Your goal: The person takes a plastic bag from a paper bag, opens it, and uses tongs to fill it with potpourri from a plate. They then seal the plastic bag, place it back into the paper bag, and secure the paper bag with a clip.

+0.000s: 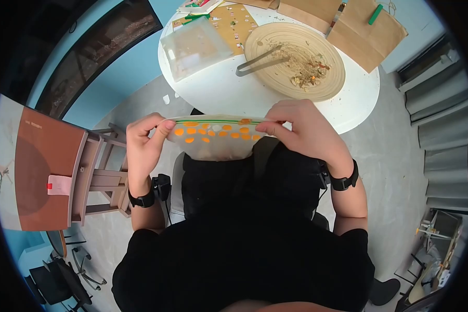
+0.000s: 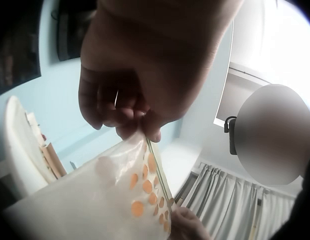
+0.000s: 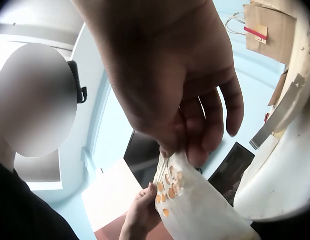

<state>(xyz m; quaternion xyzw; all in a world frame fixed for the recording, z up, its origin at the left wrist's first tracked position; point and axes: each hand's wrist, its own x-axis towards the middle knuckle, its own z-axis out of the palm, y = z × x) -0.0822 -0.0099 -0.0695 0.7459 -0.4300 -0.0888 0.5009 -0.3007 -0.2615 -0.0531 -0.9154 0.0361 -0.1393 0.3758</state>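
Observation:
A translucent zip bag with orange dots point(image 1: 213, 143) and a green seal strip hangs between both hands above the lap. The left hand point(image 1: 145, 143) pinches its top left corner between thumb and fingers. At the top right corner, the right hand point(image 1: 309, 130) pinches the seal edge. In the left wrist view, the left hand point(image 2: 140, 75) holds the corner of the bag point(image 2: 115, 185). The right wrist view shows the right hand point(image 3: 180, 85) gripping the other end of the bag point(image 3: 195, 205). Whether the seal is closed I cannot tell.
On the white table point(image 1: 208, 93) lie a round woven tray point(image 1: 265, 78) with dry scraps, metal tongs point(image 1: 255, 66), a second clear bag point(image 1: 192, 49) and a brown paper bag point(image 1: 366, 36). A wooden table point(image 1: 47, 171) with stools stands at the left.

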